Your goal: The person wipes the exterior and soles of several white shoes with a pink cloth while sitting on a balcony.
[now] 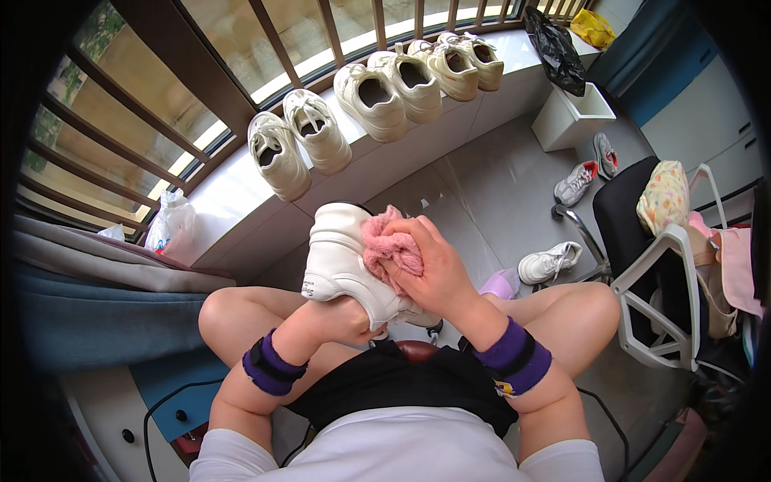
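Observation:
A white sneaker (337,253) is held above my lap, its heel towards the left and its dark sole edge facing away from me. My left hand (346,320) grips it low down near the shoe's opening, with the fingers partly hidden. Bunched in my right hand (430,268) is a pink fluffy cloth (391,250), pressed against the upper side of the sneaker. Purple bands with black straps wrap both forearms.
Several white sneakers (370,102) stand in a row on the tiled window ledge (220,223). Beyond are a white bin (569,123) and grey shoes (575,184). A white sneaker (549,263) lies on the floor beside an office chair (626,223) at the right.

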A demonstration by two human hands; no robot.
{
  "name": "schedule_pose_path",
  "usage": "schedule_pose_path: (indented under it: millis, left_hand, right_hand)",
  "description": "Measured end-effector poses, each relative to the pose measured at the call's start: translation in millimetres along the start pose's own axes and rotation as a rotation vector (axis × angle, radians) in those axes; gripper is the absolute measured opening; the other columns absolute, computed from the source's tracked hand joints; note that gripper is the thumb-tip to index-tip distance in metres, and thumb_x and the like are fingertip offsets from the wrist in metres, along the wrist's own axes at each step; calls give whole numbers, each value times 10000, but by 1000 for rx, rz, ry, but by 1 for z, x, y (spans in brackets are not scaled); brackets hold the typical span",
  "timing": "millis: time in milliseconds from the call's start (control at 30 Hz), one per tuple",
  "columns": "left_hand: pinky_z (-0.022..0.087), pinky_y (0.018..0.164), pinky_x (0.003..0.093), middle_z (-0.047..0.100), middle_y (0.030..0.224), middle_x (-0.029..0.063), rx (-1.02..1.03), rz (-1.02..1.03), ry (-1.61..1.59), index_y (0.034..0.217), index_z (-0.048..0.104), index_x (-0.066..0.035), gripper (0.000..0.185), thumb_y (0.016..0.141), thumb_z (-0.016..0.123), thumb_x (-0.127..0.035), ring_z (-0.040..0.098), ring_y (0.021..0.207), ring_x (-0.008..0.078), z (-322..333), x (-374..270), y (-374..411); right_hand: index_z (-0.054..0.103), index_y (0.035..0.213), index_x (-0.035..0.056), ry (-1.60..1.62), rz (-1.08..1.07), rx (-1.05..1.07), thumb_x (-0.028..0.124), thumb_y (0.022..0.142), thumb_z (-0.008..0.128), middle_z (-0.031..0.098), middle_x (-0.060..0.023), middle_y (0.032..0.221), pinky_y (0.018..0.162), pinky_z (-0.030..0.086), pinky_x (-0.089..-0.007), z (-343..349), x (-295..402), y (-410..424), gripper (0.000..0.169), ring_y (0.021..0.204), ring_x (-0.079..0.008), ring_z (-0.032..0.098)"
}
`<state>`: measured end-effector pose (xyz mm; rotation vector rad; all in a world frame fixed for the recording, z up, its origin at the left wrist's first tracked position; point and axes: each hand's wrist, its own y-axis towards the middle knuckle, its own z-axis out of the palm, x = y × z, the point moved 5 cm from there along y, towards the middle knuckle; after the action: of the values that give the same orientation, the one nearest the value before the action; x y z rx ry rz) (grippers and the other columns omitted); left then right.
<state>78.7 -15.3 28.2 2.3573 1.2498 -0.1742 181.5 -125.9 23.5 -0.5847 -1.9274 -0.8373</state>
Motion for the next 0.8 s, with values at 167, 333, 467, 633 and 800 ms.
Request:
schedule_pose_path:
  millis: [167,333,467,633,800]
  left_hand:
    - [479,892,459,654,963,66,50,-76,48,1049,685,-137,366,685,690,-175,619,943,319,10,16,-32]
    - [459,946,487,662,1071,74,92,-55,110,1108,693,-165,441,670,728,-188,620,992,345,15,3,-19]
    - [496,814,434,632,878,47,-77,42,139,971,676,-145,291,681,686,-165,616,854,300,-10,1,-5]
    - [465,917,465,653,1021,67,92,-30,123,1074,689,-146,415,664,732,-192,618,965,318,9,12,-22]
    - [444,990,478,671,1082,77,46,-49,58,1104,702,-147,452,656,744,-191,626,1019,329,10,9,-9]
  right_hand:
    - [665,1080,126,-147,54,60,161,814,727,625,-90,954,704,521,-360,-10,-21,-32,275,843,-307,649]
    - [684,1082,149,-122,78,-30,153,793,734,647,-77,988,722,544,-358,-7,-4,-16,293,852,-301,666]
    - [681,1071,168,-161,41,-35,178,789,732,637,-70,972,692,544,-370,-8,-11,-17,287,831,-306,665]
    - [664,1062,197,-181,63,10,237,791,729,609,-69,933,639,543,-400,-11,-25,-32,281,774,-325,658]
    - [645,1090,133,-114,33,-55,128,775,745,615,-97,942,689,520,-357,-3,-9,-10,331,811,-299,646]
